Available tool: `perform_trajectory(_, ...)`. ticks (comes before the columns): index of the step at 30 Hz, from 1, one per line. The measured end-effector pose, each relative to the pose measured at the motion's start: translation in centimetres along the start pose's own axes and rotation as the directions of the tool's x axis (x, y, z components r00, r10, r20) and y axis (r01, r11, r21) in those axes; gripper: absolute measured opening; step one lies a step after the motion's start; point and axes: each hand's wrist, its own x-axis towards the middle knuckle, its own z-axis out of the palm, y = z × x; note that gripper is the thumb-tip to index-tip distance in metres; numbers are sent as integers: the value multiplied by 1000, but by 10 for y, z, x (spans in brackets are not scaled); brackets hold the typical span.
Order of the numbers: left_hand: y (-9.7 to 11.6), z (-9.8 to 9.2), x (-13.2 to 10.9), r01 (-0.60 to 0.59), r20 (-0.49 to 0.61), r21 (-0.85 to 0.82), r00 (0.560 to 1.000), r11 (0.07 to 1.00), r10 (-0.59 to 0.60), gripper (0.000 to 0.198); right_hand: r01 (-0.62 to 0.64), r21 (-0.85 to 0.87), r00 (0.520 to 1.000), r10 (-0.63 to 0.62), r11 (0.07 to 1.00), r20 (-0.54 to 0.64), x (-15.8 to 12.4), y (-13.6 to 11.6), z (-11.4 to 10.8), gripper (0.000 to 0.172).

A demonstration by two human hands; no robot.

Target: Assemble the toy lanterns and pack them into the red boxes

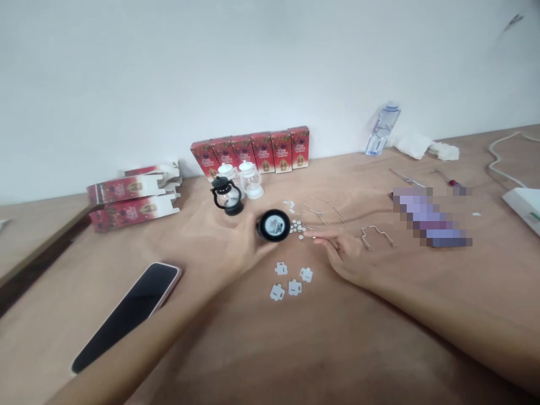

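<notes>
Clock read from the black round piece, 12 toward the wall. Piece is mid-view above the table, fingers of the left hand wrapped round its side. Rimmed end turned up to the viewer, pale inside. Looks like a lantern's underside; if so, long axis runs roughly along the line of sight, body hidden.

Right hand between 3 and 4: index finger stretched out, other fingers curled, gap to thumb narrow. Bright speck by the tips; cannot tell whether it is pinched.

Key relation: from the right fingers, piece lies between 9 and 10, near but apart. Left hand nearer, in contact. Small round discs in the gap, at 3.

White tabs at 5 to 6. Phone at 8. Upright black lantern at 10.
</notes>
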Motion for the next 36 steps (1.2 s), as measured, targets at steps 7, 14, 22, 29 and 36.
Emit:
perform_trajectory(7,-7,33,3,49,-119,-279,989,959,-86,41,76,-121,962,-105,990,-253,28,13,54,4)
perform_trajectory(14,-8,30,1,9,-155,-299,986,954,-58,32,138,-166,971,-166,976,-170,28,13,63,7)
perform_trajectory(22,-8,30,-3,48,-116,-265,990,963,-81,28,129,-97,986,-138,987,-94,30,9,59,8)
perform_trajectory(29,-5,29,-3,84,-123,-232,986,969,-115,30,121,-65,989,-126,990,-79,31,8,56,10)
perform_trajectory(36,-5,30,-3,58,-84,-200,994,978,-76,25,205,-96,975,-211,974,-65,32,5,57,11)
